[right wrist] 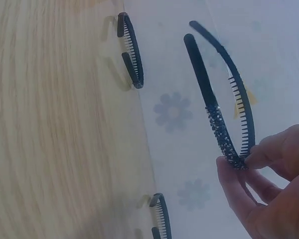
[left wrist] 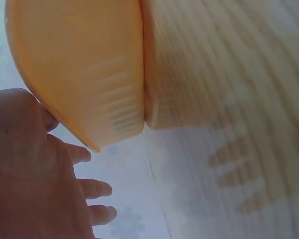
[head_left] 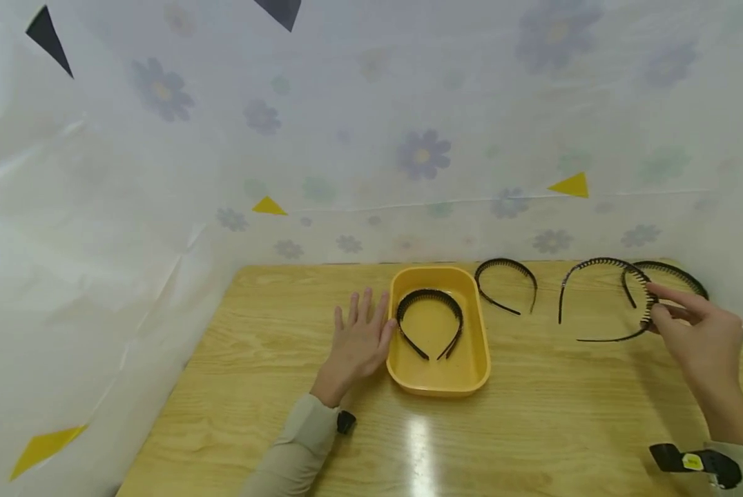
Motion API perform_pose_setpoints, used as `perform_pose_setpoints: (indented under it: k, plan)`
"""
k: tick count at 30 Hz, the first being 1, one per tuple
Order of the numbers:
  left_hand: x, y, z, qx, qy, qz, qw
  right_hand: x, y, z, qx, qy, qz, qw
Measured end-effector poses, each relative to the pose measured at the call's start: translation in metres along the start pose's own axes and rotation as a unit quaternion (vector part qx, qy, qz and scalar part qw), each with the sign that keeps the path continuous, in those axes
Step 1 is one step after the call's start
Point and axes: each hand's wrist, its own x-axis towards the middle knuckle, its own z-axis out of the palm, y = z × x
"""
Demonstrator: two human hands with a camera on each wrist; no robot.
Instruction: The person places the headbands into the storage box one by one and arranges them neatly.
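My right hand (head_left: 697, 328) pinches a black toothed headband (head_left: 608, 261) at its side and holds it up over the table's right part. In the right wrist view this headband (right wrist: 219, 132) shows sparkly stones along its outer band. My left hand (head_left: 359, 338) lies with fingers spread at the left rim of a yellow plastic tray (head_left: 436, 383); in the left wrist view its thumb side is at the tray's rim (left wrist: 55, 114). Inside the tray lie black headbands (head_left: 430, 295), closely overlapping, their ends toward me.
One black headband (head_left: 505, 261) lies on the table right of the tray. Another headband (head_left: 676, 269) lies at the far right, partly behind the held one. A wood-grain table (head_left: 247, 359) meets a flower-patterned sheet (head_left: 359, 138) at the back and sides.
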Motion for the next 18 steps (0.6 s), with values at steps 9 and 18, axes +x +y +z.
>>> perform_pose_setpoints:
  k: [9,18]
  plan:
    - [0.002,0.004,-0.001,-0.003,-0.013,0.001,0.9999,0.006,-0.012,0.019,-0.080,-0.002,-0.075,0.994]
    - [0.003,0.012,0.001,-0.020,-0.016,-0.001,0.9997,0.008,-0.030,0.021,-0.009,-0.057,-0.049,0.997]
